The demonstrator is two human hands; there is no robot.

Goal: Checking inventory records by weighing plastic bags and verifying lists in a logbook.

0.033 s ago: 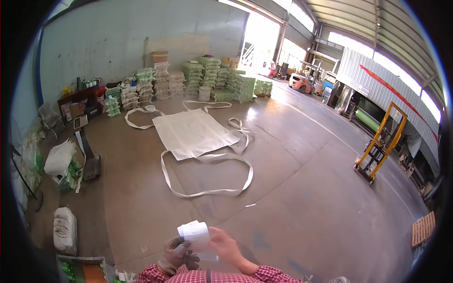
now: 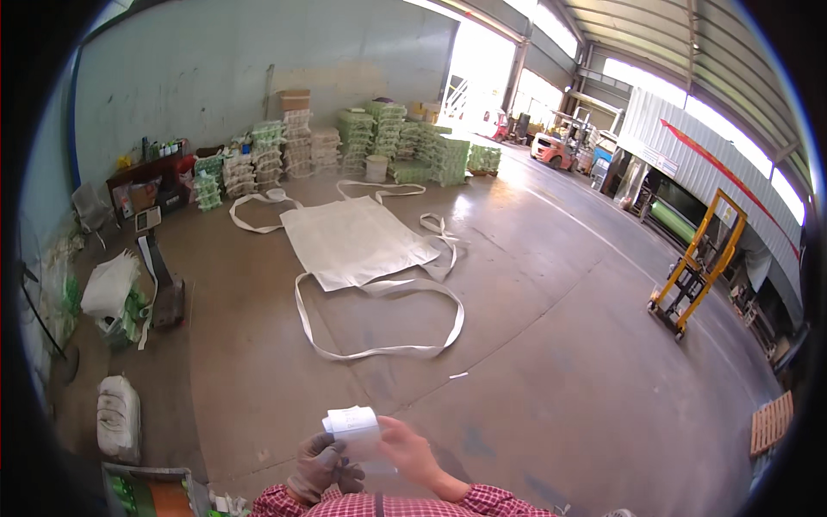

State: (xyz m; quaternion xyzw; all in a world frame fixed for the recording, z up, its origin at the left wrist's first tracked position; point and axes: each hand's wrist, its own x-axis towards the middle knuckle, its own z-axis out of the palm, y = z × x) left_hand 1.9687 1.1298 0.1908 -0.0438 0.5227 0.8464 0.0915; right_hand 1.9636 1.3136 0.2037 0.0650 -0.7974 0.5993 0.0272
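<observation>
Low in front of me, my left hand [image 2: 319,465], in a grey glove, is closed on a small bundle of white paper slips [image 2: 351,420] with writing on them. Below the slips hangs what looks like a see-through plastic sleeve [image 2: 372,452]. My right hand [image 2: 410,452], bare, pinches the right edge of that sleeve. Farther off, a flat white woven sack [image 2: 353,241] lies spread on the floor, apart from both hands. Long white webbing straps [image 2: 379,351] loop out from its corners.
Stacks of bundled green and white sacks [image 2: 353,142] stand along the wall. To the left are a platform scale [image 2: 164,284] and a white bale [image 2: 118,418]. A yellow hand stacker [image 2: 698,263] stands right, near a wooden pallet [image 2: 772,422]; an orange forklift [image 2: 551,150] is far back.
The whole view has shifted very slightly. Both hands keep their hold, and the slips tilt a little; the sack and straps lie as before.
</observation>
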